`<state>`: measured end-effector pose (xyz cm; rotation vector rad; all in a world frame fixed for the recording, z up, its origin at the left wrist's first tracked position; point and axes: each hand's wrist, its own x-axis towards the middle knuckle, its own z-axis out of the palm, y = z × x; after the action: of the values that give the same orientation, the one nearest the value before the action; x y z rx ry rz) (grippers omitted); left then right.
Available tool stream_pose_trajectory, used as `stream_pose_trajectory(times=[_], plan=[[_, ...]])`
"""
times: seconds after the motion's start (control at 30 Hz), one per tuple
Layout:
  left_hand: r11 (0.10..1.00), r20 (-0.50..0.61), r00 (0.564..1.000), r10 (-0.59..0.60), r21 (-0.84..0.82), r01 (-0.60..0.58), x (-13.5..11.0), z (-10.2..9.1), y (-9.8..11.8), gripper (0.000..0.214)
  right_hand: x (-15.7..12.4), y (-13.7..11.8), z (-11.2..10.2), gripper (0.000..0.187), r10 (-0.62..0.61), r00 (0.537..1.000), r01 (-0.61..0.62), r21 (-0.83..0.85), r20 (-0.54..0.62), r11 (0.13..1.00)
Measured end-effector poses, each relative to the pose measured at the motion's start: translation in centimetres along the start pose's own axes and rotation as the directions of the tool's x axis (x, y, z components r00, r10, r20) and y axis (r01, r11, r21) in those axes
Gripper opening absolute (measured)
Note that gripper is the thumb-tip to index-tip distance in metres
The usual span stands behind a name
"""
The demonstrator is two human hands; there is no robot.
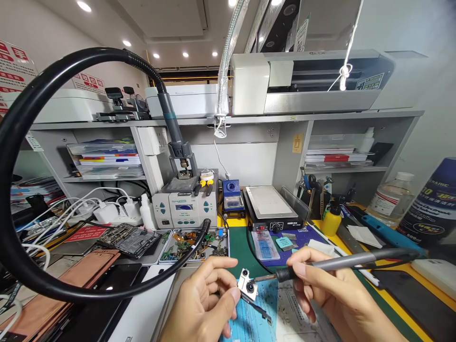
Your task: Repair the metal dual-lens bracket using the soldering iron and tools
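Observation:
My left hand (204,297) pinches a small phone camera module (247,282) with two lenses and a dark flex strip hanging below it. My right hand (322,285) grips a grey soldering iron (342,262) like a pen. Its tip points left and sits right beside the module. Both hands hover over a blue work mat (285,308) near the front of the bench.
A thick black hose (42,95) loops from the rework station (185,204) across the left. A tray of small circuit parts (194,244), a heating plate (272,206), a yellow bottle (332,223), a clear bottle (390,197) and phones (124,237) crowd the bench.

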<state>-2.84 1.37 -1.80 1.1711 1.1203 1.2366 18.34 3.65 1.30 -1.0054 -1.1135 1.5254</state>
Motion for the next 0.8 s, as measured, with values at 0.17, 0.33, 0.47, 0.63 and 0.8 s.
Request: stream_pose_trajectory(times=[0.17,0.33,0.47,0.63,0.8], plan=[[1.000,-0.034,0.999,0.021,-0.005,-0.021,-0.20,0.21,0.35,0.048,0.15,0.03,-0.21,0.031,0.012,1.000,-0.013,0.017,0.020,1.000],[1.000,-0.025,1.000,0.011,-0.016,-0.011,-0.25,0.20,0.41,0.050,0.11,-0.17,-0.06,0.034,0.037,0.999,-0.038,0.037,0.015,0.999],[1.000,-0.006,1.000,-0.005,-0.010,0.005,-0.17,0.10,0.21,0.054,-0.01,-0.25,0.11,0.034,0.031,1.000,-0.031,0.048,0.000,0.998],[0.999,0.059,0.998,-0.030,-0.011,0.030,-0.04,-0.06,-0.05,0.063,-0.09,-0.24,0.06,0.032,0.034,0.999,-0.035,0.051,0.021,0.998],[0.999,0.111,0.993,-0.032,-0.007,0.033,-0.22,-0.19,0.01,0.057,-0.16,-0.27,0.06,0.033,0.024,0.999,-0.026,0.039,0.040,0.999]])
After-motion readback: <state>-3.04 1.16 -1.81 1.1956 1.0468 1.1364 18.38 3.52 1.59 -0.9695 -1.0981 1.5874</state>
